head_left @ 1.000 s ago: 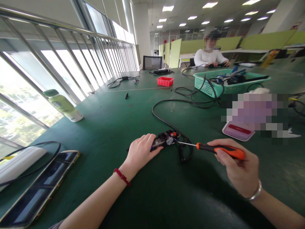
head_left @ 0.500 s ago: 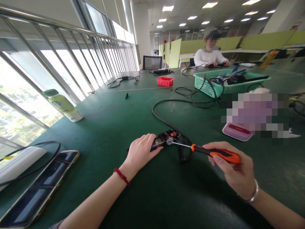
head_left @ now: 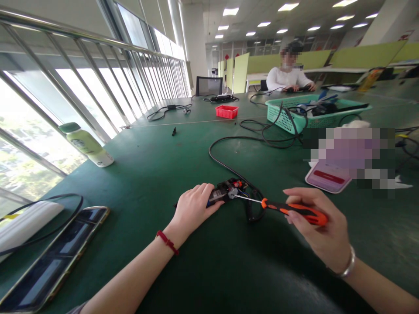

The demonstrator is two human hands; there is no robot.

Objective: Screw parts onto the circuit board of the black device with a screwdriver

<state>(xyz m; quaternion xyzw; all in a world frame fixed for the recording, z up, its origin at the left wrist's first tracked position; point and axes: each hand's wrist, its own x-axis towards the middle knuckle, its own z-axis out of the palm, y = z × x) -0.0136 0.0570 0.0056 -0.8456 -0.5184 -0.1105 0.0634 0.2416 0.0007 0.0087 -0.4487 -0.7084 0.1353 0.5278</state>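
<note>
Two hands hold an opened device and a screwdriver on a green table.

The device [head_left: 216, 196], dark with a blue strip, lies near the middle of the table [head_left: 147, 174], well in from the left edge, where a bottle [head_left: 87, 146] stands. The left hand [head_left: 193, 207] is closed over its body, fingers across the top and thumb along the near side. The uncovered end shows a grey part [head_left: 233, 193] and thin wires [head_left: 244, 192]. The right hand [head_left: 327, 235] grips a screwdriver [head_left: 275, 205] by its orange and black handle, one finger lifted off; the shaft points left and its tip reaches the grey part. Whether the tip is seated cannot be told.

The device looks light enough for one hand, with a stiff, rather smooth shell that could slide or twist under a sideways push. The body under the left palm seems the sound place to hold it. The open end looks fragile: the thin wires are likely soft and easily snagged, so fingers belong clear of them. A black cable [head_left: 225, 165] curves away towards a green basket [head_left: 283, 118] and is probably springy enough to tug on the device. The screwdriver's thick handle looks easy to grip; its thin metal shaft is likely slicker.
</note>
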